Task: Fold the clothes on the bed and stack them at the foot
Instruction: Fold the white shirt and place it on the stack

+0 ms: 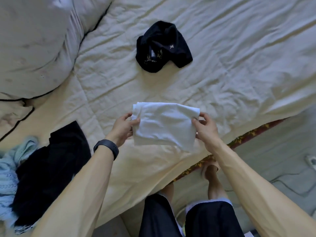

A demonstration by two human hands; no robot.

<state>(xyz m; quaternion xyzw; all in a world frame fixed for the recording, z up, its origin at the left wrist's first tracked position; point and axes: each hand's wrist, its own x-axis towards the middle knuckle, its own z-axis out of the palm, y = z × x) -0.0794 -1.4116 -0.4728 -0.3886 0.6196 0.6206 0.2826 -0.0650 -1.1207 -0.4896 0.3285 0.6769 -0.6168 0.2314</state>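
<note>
Head cam, only view. Bed fills most of frame: cream quilt, creased. Big pale pillow upper left. Bare floor lower right, past patterned mattress edge. Person stands at near edge/corner.

Hands: left hand (dark wristband) pinches left side of white cloth, thumb on top, fingers under. Right hand pinches right side same way. Both grasping, neither free.

White cloth: folded to small rectangle, several layers visible at top-left corner. Appears held just above quilt, near bed edge. Contact w/ quilt: cannot tell. Lower-right corner hangs lower than rest.

Other items: black garment crumpled mid-bed, unfolded, well apart from hands. Dark garment at left, partly over light-blue knit. Folded or not: cannot tell.

Est. step: fold done or nearly so, placement pending.

Risks (judgement):
1. Layers secured by side pinches only. If one hand lets go before cloth is down, fold falls open.
2. Sagging corner may catch quilt at set-down, tuck under, spoil rectangle.
3. Spot below is close to edge and quilt slopes off there, so cloth may slide to floor.
4. Soft creased quilt = uneven base. Stack could lean as more pieces go on.
5. Which edge is foot of bed: unclear from frame. Wrong spot means re-handling.
</note>
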